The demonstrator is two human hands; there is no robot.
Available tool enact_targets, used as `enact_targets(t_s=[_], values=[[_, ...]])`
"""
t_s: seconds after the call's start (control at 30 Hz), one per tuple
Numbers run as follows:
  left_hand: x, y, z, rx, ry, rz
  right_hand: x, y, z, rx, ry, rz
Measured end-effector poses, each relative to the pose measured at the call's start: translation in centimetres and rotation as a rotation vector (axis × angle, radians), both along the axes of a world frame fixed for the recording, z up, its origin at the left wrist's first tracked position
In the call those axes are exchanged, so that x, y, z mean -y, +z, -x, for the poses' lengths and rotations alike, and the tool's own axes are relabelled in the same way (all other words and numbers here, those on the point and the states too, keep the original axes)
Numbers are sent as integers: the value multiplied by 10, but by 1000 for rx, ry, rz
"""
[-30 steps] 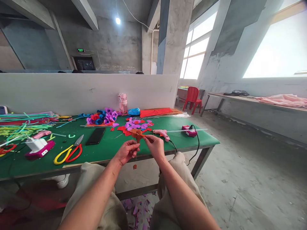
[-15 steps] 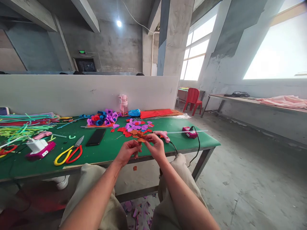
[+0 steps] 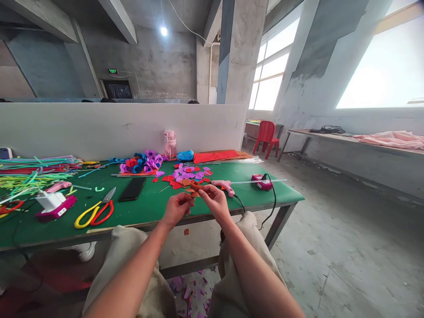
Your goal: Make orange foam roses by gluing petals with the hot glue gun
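Observation:
An orange-brown paper flower (image 3: 194,187) is held between my two hands above the front edge of the green table. My left hand (image 3: 178,208) is closed, its fingers pinching the flower's lower end. With thumb and fingertips, my right hand (image 3: 213,201) grips the flower's petals from the right side. Just beyond lie loose purple and red paper petals (image 3: 185,173). A pink glue gun (image 3: 224,186) with a clear glue stick rests right of my right hand. Finished-looking purple, blue and red paper flowers (image 3: 142,163) form a pile farther back.
Scissors (image 3: 101,210) and a black phone (image 3: 132,190) lie on the green table (image 3: 149,210) to the left. Coloured stems (image 3: 43,165) are heaped at far left. A magenta power socket (image 3: 262,182) with a hanging cable sits at right; a pink bottle (image 3: 170,143) stands against the white partition.
The orange-brown flower has turned slightly, its top now looking more rolled. My right fingers have shifted a little on its petals; both hands stay in nearly the same place.

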State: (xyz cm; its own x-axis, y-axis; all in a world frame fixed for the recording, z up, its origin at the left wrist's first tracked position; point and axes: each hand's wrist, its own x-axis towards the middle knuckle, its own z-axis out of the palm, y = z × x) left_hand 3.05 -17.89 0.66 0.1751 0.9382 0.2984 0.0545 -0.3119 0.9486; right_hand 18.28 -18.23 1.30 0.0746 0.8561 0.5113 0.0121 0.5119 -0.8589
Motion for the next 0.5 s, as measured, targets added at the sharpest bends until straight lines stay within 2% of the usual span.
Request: enact_targets(t_s=[0.13, 0.27, 0.5], values=[[1, 1, 0, -48, 28, -57, 2, 5, -2, -26, 36, 59], [1, 0, 2, -118, 72, -127, 8, 11, -5, -111, 125, 191], [-1, -2, 2, -176, 57, -168, 11, 12, -8, -344, 378, 452]])
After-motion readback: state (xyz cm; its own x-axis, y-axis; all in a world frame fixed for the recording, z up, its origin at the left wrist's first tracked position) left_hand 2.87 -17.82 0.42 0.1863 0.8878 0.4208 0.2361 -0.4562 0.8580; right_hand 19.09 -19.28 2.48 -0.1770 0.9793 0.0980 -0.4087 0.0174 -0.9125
